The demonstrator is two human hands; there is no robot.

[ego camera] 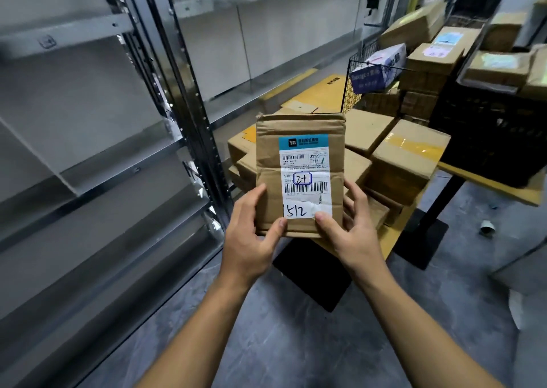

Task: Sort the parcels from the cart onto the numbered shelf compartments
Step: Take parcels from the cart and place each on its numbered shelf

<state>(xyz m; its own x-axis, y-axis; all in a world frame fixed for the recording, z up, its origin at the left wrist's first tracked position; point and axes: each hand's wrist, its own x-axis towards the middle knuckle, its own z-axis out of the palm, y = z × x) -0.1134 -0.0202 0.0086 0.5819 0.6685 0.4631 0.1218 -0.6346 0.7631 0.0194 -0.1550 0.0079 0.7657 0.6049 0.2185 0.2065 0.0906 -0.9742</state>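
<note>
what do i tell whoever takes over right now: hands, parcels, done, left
Left hand and right hand both grip the brown parcel by its lower edge, label toward the camera, handwritten 512.
Metal shelf stands to the left; more boxes lie piled behind the parcel.
Done: parcel picked up. Left: shelve it, then sort the pile.

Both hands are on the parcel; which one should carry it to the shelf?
Probably the left hand: it holds the parcel on the edge facing the shelf, which stands on that side. The right hand would have to cross over.
</note>
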